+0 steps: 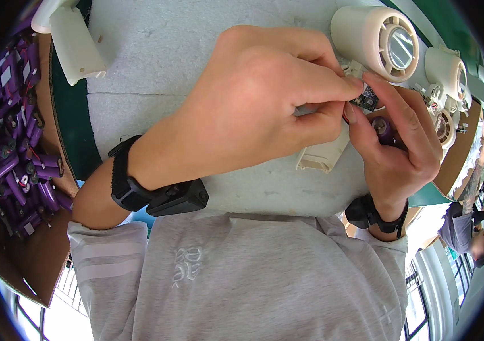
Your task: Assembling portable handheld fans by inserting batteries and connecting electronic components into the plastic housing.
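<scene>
Over the right part of the table, my two hands meet at a small dark circuit board [367, 100]. My left hand [273, 94] is closed in a pinch at the board's left edge; whatever sits between its fingertips is hidden. My right hand [398, 133] has thumb and index finger around the board, with a purple battery cell [383, 129] tucked under its curled fingers. A bit of red wire [345, 115] shows by the thumbs. Beneath the hands lies a cream plastic housing piece [326, 154], partly covered by them.
A cardboard box [60, 122] of wired purple battery cells [23, 136] stands at left. Cream handle shells [77, 48] lie at the far left. Cream fan-like barrels [361, 37] and other assemblies [446, 71] sit at far right. Another person [460, 230] is beyond the right side.
</scene>
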`<state>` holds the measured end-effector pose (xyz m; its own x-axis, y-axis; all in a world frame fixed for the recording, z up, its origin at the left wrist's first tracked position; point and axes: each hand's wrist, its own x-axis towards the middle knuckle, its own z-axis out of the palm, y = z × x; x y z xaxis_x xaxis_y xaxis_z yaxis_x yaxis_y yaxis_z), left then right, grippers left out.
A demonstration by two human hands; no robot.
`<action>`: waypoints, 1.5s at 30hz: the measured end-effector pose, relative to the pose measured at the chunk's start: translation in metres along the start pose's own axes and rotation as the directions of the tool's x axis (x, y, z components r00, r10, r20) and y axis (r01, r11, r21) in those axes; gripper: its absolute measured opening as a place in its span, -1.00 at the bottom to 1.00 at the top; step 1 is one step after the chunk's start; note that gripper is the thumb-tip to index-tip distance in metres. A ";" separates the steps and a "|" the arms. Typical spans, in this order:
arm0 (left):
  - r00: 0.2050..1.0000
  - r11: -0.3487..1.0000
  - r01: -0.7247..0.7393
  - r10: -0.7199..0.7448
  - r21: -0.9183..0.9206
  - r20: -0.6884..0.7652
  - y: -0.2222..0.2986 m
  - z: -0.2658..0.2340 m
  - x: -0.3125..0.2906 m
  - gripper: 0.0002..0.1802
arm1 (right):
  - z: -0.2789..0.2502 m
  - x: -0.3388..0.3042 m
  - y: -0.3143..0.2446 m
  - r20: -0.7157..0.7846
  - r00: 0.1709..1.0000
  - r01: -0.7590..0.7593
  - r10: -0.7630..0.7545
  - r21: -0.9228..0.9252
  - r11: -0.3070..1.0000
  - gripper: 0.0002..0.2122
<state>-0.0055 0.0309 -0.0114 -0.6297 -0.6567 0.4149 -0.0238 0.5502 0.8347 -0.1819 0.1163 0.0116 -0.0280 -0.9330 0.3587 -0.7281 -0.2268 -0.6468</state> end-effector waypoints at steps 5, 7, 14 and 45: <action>0.998 0.999 0.047 -0.046 -0.008 0.047 0.000 -0.003 0.000 -0.68 | -0.001 0.001 -0.006 0.027 0.995 -0.093 0.092 0.022 0.995 -0.64; 0.995 0.995 0.078 -0.074 -0.059 0.064 0.001 -0.004 0.000 -0.66 | -0.002 0.000 -0.010 0.052 0.987 -0.153 0.152 0.027 0.988 -0.66; 0.992 0.990 0.073 -0.084 -0.119 -0.094 0.007 0.003 -0.002 -0.69 | -0.004 -0.003 -0.011 0.102 0.967 -0.244 0.234 0.103 0.964 -0.79; 0.952 0.956 0.294 -0.290 -0.024 0.094 0.011 0.012 0.000 -0.58 | -0.006 0.002 -0.012 0.057 0.994 -0.081 0.089 -0.143 0.986 -0.77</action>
<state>-0.0149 0.0436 -0.0066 -0.6660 -0.7365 0.1186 -0.1891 0.3204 0.9282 -0.1770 0.1192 0.0237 -0.0540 -0.9639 0.2607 -0.8138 -0.1088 -0.5709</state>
